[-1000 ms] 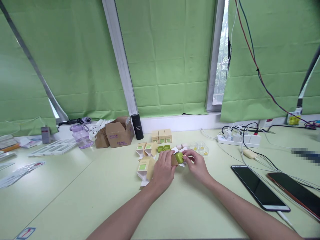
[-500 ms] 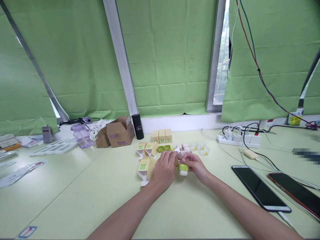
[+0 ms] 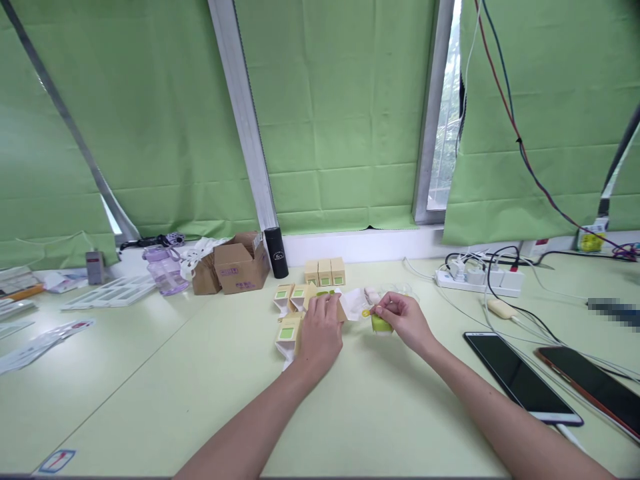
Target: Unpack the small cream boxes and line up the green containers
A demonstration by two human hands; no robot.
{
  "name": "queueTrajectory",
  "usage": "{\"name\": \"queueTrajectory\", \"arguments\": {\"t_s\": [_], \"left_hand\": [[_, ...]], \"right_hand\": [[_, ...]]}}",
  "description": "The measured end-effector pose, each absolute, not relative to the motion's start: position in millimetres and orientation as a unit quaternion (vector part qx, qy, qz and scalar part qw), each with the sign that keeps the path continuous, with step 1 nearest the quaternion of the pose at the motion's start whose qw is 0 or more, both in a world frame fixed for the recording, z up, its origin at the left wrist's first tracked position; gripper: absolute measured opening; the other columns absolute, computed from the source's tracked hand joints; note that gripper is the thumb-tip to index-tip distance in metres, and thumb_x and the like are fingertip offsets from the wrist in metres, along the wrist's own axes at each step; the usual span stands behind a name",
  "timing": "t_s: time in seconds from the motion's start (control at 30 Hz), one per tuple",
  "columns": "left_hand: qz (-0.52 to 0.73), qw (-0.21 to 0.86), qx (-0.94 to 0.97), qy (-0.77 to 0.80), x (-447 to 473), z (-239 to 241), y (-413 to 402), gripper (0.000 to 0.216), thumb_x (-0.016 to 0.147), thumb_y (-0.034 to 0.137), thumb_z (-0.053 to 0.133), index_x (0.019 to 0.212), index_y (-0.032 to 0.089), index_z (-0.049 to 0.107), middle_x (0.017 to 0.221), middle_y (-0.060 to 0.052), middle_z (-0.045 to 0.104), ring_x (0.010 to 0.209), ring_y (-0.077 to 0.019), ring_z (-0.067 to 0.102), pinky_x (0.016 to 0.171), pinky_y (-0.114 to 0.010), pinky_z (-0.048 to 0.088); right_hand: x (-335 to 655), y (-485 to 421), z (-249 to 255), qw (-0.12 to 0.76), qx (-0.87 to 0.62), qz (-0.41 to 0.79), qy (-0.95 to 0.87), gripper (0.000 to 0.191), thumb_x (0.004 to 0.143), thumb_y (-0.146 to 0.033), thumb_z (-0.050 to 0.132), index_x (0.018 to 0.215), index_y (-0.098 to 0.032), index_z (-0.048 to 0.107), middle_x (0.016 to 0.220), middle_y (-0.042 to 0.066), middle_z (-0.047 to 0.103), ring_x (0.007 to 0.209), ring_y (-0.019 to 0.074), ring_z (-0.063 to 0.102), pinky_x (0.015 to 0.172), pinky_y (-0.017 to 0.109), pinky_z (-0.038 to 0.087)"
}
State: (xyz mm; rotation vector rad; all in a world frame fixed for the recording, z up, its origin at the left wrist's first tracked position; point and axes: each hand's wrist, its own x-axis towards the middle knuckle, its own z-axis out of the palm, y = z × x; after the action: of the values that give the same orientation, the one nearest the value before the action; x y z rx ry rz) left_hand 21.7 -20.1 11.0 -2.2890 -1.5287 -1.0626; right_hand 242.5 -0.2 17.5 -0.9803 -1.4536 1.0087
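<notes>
My left hand point(image 3: 320, 333) is closed around a small tan cardboard box point(image 3: 342, 311), mostly hidden behind the fingers. Its white flaps point(image 3: 355, 303) stick out to the right. My right hand point(image 3: 404, 323) pinches a small green case point(image 3: 381, 325) just right of that box. A little yellow piece point(image 3: 366, 313) shows at the right fingertips; I cannot tell whether it is joined to the case. Small boxes with open flaps, such as a tan box point(image 3: 289, 333), stand left of my left hand. Behind the fingers, another green item point(image 3: 325, 292) is partly covered.
Three closed tan boxes point(image 3: 325, 272) stand in a row at the back. Clear plastic cups point(image 3: 400, 290) and pinkish pieces point(image 3: 371, 295) lie behind my right hand. To the right are a phone point(image 3: 520, 373), cables and a power strip point(image 3: 480, 279); left, a brown carton point(image 3: 243, 267) and black bottle point(image 3: 276, 253).
My right hand has moved right with the green case, away from the left hand. My left hand has shifted slightly left with the box, and its white flaps now show more.
</notes>
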Motion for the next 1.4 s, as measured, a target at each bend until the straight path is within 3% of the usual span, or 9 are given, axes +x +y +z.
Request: {"name": "queueTrajectory", "arguments": {"t_s": [0.2, 0.4, 0.57, 0.73, 0.87, 1.07, 1.4], "left_hand": [[-0.395, 0.067, -0.738, -0.543, 20.8, 10.2, -17.8, 0.062, 0.088, 0.011, 0.063, 0.146, 0.025, 0.044, 0.135, -0.011, 0.056, 0.13, -0.0328, 0.046, 0.11, -0.051, 0.043], [-0.47, -0.003, -0.696, -0.543, 23.9, 9.5, -17.3, 0.061, 0.088, 0.016, 0.067, 0.144, 0.027, 0.046, 0.136, -0.011, 0.056, 0.132, -0.0321, 0.048, 0.112, -0.051, 0.041], [-0.532, -0.076, -0.649, -0.539, 25.0, 8.5, -14.5, 0.06, 0.087, 0.019, 0.07, 0.143, 0.027, 0.05, 0.139, -0.012, 0.056, 0.135, -0.0323, 0.048, 0.115, -0.053, 0.038], [-0.591, -0.199, -0.592, -0.51, 25.1, 8.5, -11.4, 0.063, 0.086, 0.026, 0.074, 0.145, 0.026, 0.052, 0.138, -0.013, 0.057, 0.129, -0.0307, 0.054, 0.105, -0.046, 0.048], [-0.622, -0.297, -0.558, -0.462, 26.3, 10.7, -9.6, 0.064, 0.087, 0.036, 0.076, 0.145, 0.027, 0.051, 0.13, -0.013, 0.061, 0.121, -0.0283, 0.059, 0.093, -0.04, 0.055], [-0.667, -0.391, -0.507, -0.382, 26.7, 10.1, -5.6, 0.063, 0.086, 0.042, 0.078, 0.141, 0.027, 0.05, 0.124, -0.01, 0.068, 0.12, -0.025, 0.064, 0.1, -0.038, 0.052], [-0.69, -0.535, -0.397, -0.283, 24.7, 4.1, 1.8, 0.052, 0.077, 0.036, 0.087, 0.122, 0.024, 0.062, 0.127, -0.008, 0.071, 0.119, -0.0234, 0.066, 0.1, -0.035, 0.052]], "right_hand": [[241.3, -16.2, 31.1, 0.345, -0.584, 0.153, -0.719, 0.014, 0.083, -0.02, 0.062, 0.07, -0.023, 0.064, 0.07, -0.001, 0.072, 0.063, 0.0169, 0.061, 0.058, 0.026, 0.03], [230.4, -26.4, 32.1, 0.246, -0.605, 0.087, -0.752, 0.012, 0.081, -0.014, 0.061, 0.074, -0.023, 0.066, 0.072, 0.002, 0.073, 0.066, 0.0184, 0.062, 0.059, 0.028, 0.027], [236.1, -22.1, 30.5, 0.29, -0.565, 0.143, -0.759, 0.012, 0.083, -0.019, 0.062, 0.072, -0.023, 0.064, 0.072, 0.0, 0.074, 0.067, 0.0188, 0.064, 0.06, 0.028, 0.032], [240.2, -10.3, 23.6, 0.464, -0.444, 0.312, -0.7, 0.02, 0.091, -0.041, 0.062, 0.082, -0.024, 0.065, 0.091, 0.004, 0.078, 0.074, 0.021, 0.07, 0.062, 0.029, 0.046], [235.0, -1.9, 10.8, 0.539, -0.404, 0.331, -0.661, 0.032, 0.093, -0.055, 0.062, 0.093, -0.023, 0.066, 0.101, 0.008, 0.078, 0.078, 0.0234, 0.072, 0.065, 0.032, 0.051], [231.6, 9.1, -5.2, 0.534, -0.429, 0.282, -0.672, 0.024, 0.095, -0.048, 0.059, 0.094, -0.025, 0.069, 0.107, 0.008, 0.079, 0.093, 0.0271, 0.076, 0.082, 0.039, 0.056], [233.2, 11.2, -13.4, 0.466, -0.464, 0.221, -0.72, 0.017, 0.095, -0.038, 0.056, 0.092, -0.028, 0.069, 0.101, 0.003, 0.08, 0.093, 0.0253, 0.076, 0.083, 0.036, 0.055]]}}
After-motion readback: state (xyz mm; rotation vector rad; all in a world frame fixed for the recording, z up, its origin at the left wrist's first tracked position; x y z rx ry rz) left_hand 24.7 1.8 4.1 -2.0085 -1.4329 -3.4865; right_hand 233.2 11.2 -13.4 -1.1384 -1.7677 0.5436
